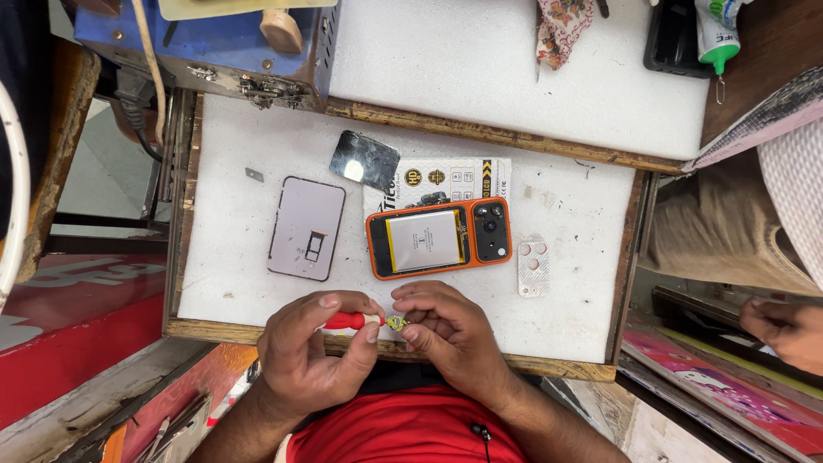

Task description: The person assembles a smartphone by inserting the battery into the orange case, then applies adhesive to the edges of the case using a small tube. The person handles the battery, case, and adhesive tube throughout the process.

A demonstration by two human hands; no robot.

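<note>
low centre of the frame, the left hand (313,356) grips a red screwdriver (350,321) lying level, tip pointing right into a small brass part (396,323) pinched by the right hand (450,330), just below the open orange phone (439,238).

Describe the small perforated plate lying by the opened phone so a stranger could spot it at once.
Start at the white foam work mat in the wooden tray, then find the orange-cased opened phone at its middle. Just off the phone's camera end lies the camera cover plate: small, pale, with round holes, unlike the larger solid back panel on the opposite side.
</note>
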